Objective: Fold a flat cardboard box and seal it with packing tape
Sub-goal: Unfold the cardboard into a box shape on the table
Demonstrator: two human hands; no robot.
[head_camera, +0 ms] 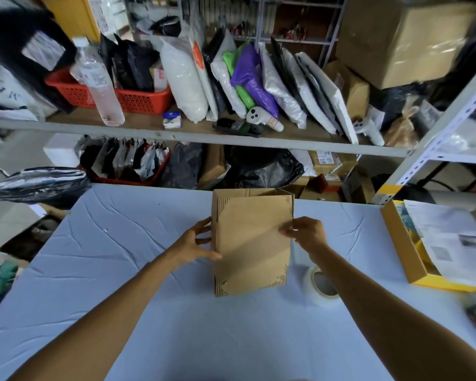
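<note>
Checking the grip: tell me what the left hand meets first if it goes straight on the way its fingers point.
The left hand would meet the cardboard box: its left edge lies right at the fingers, seemingly touching, though depth is unclear.

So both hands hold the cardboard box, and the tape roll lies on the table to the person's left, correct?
No: the head view shows the tape roll on the table to the person's right. The left hand and right hand do hold the cardboard box.
</note>
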